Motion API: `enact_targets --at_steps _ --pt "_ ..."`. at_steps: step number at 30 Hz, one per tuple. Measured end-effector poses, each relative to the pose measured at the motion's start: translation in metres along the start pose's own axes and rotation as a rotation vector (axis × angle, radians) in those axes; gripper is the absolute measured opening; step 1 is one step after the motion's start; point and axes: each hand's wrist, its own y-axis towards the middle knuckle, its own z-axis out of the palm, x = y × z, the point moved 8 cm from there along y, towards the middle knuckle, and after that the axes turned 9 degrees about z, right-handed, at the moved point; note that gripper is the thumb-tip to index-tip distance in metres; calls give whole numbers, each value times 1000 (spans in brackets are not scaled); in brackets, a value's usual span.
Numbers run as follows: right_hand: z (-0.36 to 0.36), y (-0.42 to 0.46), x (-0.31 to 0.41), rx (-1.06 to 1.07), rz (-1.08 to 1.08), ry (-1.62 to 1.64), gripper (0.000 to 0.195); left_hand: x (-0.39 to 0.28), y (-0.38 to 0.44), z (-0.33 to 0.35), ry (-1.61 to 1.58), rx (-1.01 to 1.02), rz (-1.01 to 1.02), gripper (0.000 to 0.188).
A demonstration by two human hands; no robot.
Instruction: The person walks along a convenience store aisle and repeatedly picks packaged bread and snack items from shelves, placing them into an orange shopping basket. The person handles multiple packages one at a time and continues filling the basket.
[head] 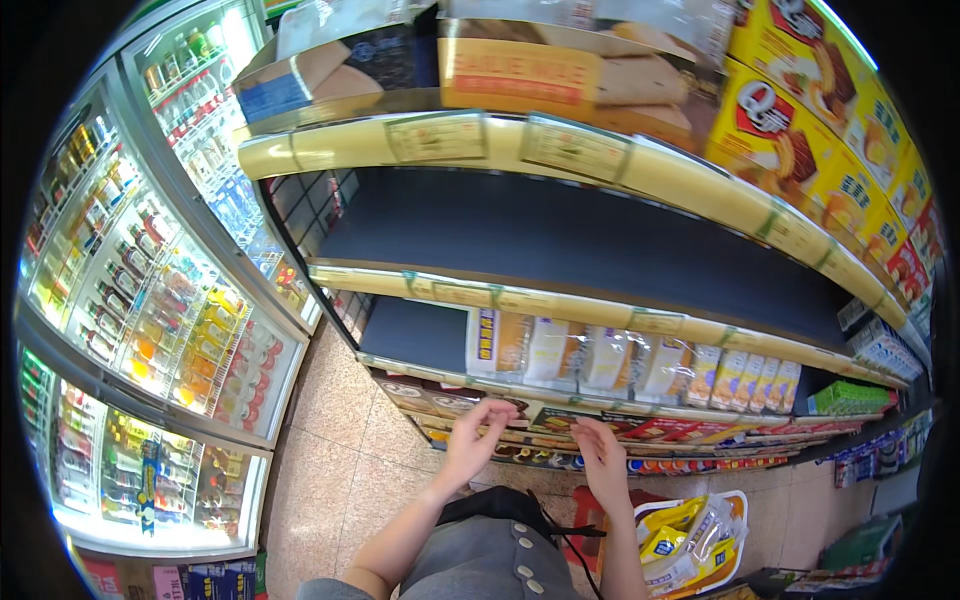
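My left hand is raised in front of a stocked display shelf, fingers loosely curled and thumb a little apart, with nothing seen in it. To its right, my right hand has bent fingers and also looks bare. Both hands are nearest to the lower shelf edge; contact with it cannot be made out. Above that edge stands a row of clear-wrapped bread packs, with slim cartons on their right. The black middle shelf board shows bare over most of its length.
Glass-door drink coolers line the left, past a strip of tiled floor. At my right stands a basket of yellow and clear packs. Large printed cartons and yellow boxes fill the top shelf.
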Motion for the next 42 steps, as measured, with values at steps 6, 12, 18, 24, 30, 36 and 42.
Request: enact_targets --at_steps 6,12,18,24,30,36,42 --pt "66 42 55 -15 -190 -18 37 -46 31 -71 272 -116 238 17" --pt "82 54 71 -206 -240 -105 47 -61 67 -79 542 -67 380 32" --pt "88 56 80 -312 -256 -219 54 -49 86 -64 624 27 368 28" --pt "94 58 91 -354 -324 -373 60 -29 97 -62 597 85 282 17" --pt "100 56 94 -378 -340 -396 58 -20 100 -67 349 -9 301 10" --pt "102 52 100 -328 -334 -284 48 -15 96 -75 111 -29 135 11" --pt "105 55 91 -143 -182 -75 48 -34 71 -77 -55 -44 162 10"
